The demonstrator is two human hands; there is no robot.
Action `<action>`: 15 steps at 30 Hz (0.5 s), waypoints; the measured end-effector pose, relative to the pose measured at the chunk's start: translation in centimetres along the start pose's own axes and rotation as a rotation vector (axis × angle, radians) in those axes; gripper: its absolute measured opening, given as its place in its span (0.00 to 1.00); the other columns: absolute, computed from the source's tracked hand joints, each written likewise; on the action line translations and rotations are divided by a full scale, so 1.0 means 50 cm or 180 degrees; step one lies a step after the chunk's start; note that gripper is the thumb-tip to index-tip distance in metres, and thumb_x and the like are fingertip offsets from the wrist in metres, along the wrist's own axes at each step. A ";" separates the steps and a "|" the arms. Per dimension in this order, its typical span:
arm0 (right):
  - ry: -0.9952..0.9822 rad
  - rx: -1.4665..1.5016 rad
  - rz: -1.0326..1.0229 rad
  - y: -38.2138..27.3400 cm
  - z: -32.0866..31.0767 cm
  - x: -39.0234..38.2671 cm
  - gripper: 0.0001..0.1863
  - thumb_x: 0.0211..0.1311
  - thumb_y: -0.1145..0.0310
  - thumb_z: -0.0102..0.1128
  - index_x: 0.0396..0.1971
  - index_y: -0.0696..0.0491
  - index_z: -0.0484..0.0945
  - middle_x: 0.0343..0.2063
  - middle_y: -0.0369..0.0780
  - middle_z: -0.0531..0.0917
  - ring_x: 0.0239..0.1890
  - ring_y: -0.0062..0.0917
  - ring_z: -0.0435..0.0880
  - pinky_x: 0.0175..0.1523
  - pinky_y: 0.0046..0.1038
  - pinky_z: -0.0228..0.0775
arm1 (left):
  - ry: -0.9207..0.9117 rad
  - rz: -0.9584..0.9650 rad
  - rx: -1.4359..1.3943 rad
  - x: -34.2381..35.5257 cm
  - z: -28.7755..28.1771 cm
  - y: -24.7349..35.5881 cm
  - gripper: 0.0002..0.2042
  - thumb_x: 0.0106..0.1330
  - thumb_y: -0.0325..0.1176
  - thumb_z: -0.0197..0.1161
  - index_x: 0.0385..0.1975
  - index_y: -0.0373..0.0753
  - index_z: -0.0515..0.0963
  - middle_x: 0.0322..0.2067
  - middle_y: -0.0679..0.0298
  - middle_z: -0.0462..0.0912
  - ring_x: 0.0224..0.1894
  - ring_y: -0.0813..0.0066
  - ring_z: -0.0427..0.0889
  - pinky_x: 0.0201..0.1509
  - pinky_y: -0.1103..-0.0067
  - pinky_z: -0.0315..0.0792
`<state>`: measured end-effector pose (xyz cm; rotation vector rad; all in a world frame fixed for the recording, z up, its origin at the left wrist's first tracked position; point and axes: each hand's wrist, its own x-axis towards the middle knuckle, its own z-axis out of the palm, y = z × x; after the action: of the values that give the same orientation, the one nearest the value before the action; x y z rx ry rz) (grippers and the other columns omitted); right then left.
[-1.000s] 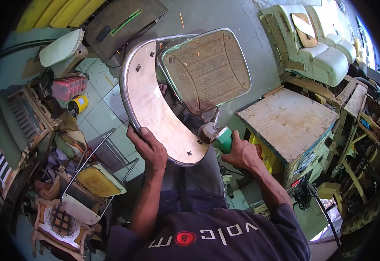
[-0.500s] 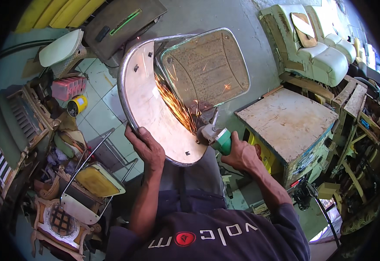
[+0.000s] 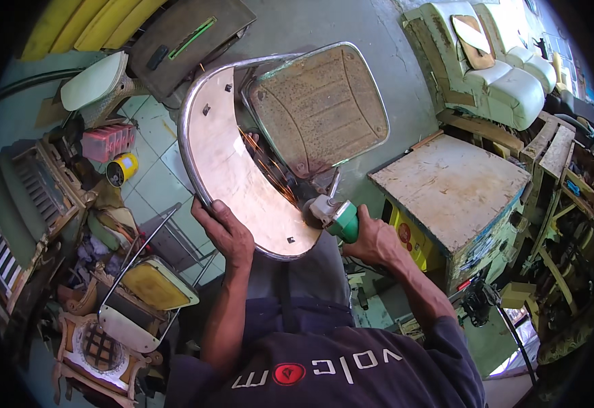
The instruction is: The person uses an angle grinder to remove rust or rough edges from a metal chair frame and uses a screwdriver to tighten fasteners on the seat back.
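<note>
A curved wooden board with a metal rim [image 3: 225,160] rests on my lap, part of a chair frame whose worn seat panel [image 3: 317,109] lies beyond it. My left hand [image 3: 223,230] grips the board's left edge. My right hand [image 3: 372,239] holds a green angle grinder [image 3: 334,214] against the board's inner edge. Orange sparks [image 3: 263,163] fly along that edge toward the far end.
A worn wooden table [image 3: 453,187] stands at my right. Pale upholstered seats [image 3: 487,75] sit at the back right. On my left lie chair parts, a yellow cushion [image 3: 154,285], a yellow can [image 3: 121,168] and a red box [image 3: 107,141] on a tiled floor.
One second ago no sparks showed; then a dense spray ran along the board. The sparks are thinner now. The board has tilted slightly; both hands keep their grip.
</note>
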<state>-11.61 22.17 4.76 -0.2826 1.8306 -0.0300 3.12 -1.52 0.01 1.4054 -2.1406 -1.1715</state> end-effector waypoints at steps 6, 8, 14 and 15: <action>0.0003 0.0048 -0.0072 0.013 0.010 0.014 0.46 0.44 0.49 0.74 0.57 0.61 0.64 0.37 0.64 0.85 0.43 0.61 0.86 0.51 0.51 0.77 | 0.0035 0.0100 0.0021 0.002 0.001 0.001 0.24 0.83 0.44 0.45 0.64 0.27 0.60 0.53 0.43 0.71 0.52 0.58 0.75 0.59 0.66 0.69; -0.0012 0.0099 -0.0042 0.012 0.009 0.017 0.46 0.44 0.48 0.75 0.56 0.62 0.64 0.38 0.64 0.85 0.43 0.61 0.86 0.51 0.51 0.77 | 0.0068 0.0133 0.0075 0.004 0.004 0.002 0.24 0.83 0.44 0.45 0.63 0.26 0.60 0.52 0.43 0.71 0.51 0.58 0.74 0.58 0.66 0.69; -0.0024 0.0107 -0.0017 0.010 0.007 0.019 0.47 0.44 0.48 0.75 0.58 0.62 0.64 0.38 0.64 0.85 0.44 0.61 0.86 0.52 0.51 0.78 | 0.0000 0.0079 0.0216 0.004 -0.001 -0.005 0.24 0.83 0.44 0.45 0.63 0.26 0.61 0.51 0.42 0.72 0.52 0.56 0.75 0.58 0.65 0.70; -0.0016 0.0105 -0.0009 0.011 0.007 0.020 0.47 0.43 0.47 0.75 0.58 0.62 0.64 0.39 0.64 0.85 0.44 0.61 0.86 0.52 0.51 0.78 | 0.0014 0.0067 0.0173 0.004 -0.002 -0.002 0.24 0.83 0.44 0.45 0.63 0.26 0.61 0.51 0.42 0.72 0.51 0.56 0.75 0.58 0.65 0.70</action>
<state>-11.61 22.52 3.62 -0.2619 1.8231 -0.0612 3.14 -1.76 -0.06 1.4032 -2.1946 -1.1093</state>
